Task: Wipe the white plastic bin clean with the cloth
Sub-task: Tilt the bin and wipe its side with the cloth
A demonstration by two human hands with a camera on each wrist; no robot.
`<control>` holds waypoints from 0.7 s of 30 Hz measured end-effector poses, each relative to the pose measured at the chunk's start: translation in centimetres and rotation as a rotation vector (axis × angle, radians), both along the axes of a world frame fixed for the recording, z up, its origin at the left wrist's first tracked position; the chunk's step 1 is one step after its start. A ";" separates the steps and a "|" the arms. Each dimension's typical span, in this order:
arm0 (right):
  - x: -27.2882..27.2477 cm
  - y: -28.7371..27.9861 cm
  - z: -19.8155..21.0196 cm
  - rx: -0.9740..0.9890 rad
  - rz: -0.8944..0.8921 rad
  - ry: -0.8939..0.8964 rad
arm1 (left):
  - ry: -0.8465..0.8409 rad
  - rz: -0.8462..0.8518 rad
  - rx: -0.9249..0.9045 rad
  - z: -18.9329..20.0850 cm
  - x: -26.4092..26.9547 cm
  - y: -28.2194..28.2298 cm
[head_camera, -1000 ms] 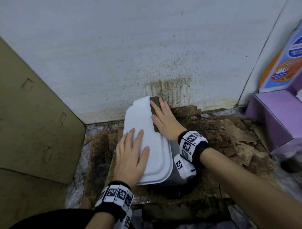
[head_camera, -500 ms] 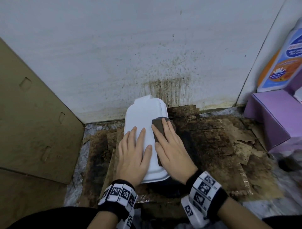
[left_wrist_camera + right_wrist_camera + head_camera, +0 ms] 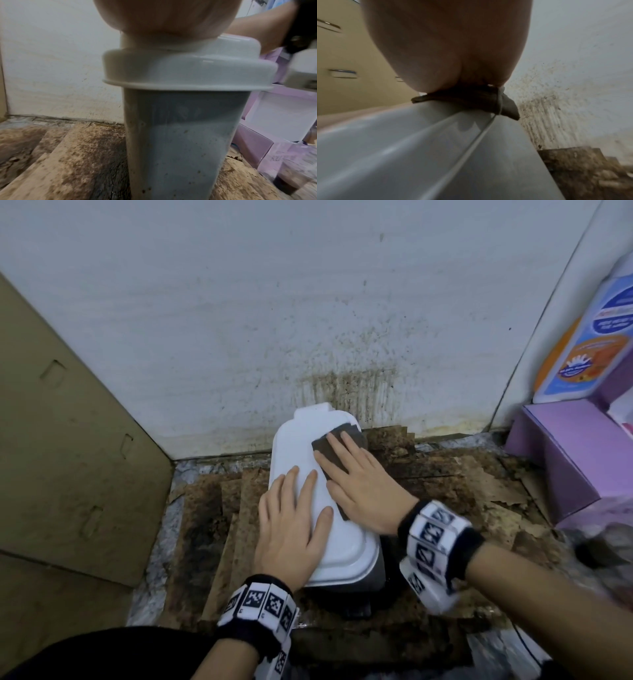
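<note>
Since half a second ago the right hand (image 3: 363, 484) has slid the cloth (image 3: 334, 451) from mid-lid toward the lid's far right corner, near the wall; the left hand (image 3: 291, 529) has kept its place. White plastic bin (image 3: 175, 135) stands upright on stained cardboard (image 3: 219, 542) on the floor, its far end just beside the spattered wall (image 3: 308, 302). Its white lid (image 3: 301, 446) is closed. Left hand lies flat on the near left part of the lid, fingers straight and spread, holding nothing; judged to be pinning the narrow bin down so it does not tip or skid under the wiping. Right hand is flat too, fingers extended toward the wall, pressing the dark cloth onto the lid rather than clutching it; the right wrist view shows the cloth bunched under the palm and draping over the lid's right edge. Both wrists low, forearms angled in from the near side. Bin body shows specks in the left wrist view, so sides likely remain to be wiped.
</note>
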State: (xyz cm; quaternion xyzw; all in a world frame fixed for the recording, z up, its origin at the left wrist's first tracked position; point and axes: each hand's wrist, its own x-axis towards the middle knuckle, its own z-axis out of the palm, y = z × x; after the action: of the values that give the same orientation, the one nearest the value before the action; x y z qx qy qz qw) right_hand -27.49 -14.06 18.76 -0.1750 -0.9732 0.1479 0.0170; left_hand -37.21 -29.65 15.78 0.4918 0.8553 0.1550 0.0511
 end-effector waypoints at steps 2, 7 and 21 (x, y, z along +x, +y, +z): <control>2.2 -2.2 -0.4 0.018 -0.008 0.063 | 0.003 -0.005 -0.005 0.0 0.0 0.0; 4.3 -4.5 -1.9 -0.188 -0.180 0.221 | 0.007 -0.012 -0.003 0.5 1.0 0.5; 5.8 -1.5 -2.7 -0.750 -0.537 0.397 | 0.050 -0.004 -0.054 0.7 4.8 3.7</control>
State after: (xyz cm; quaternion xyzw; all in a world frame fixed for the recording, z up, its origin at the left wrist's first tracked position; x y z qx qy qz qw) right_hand -21.66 -15.60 16.07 -0.3819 -0.7517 0.5083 0.1753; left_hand -32.36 -25.97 16.47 0.4955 0.8593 0.1193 0.0431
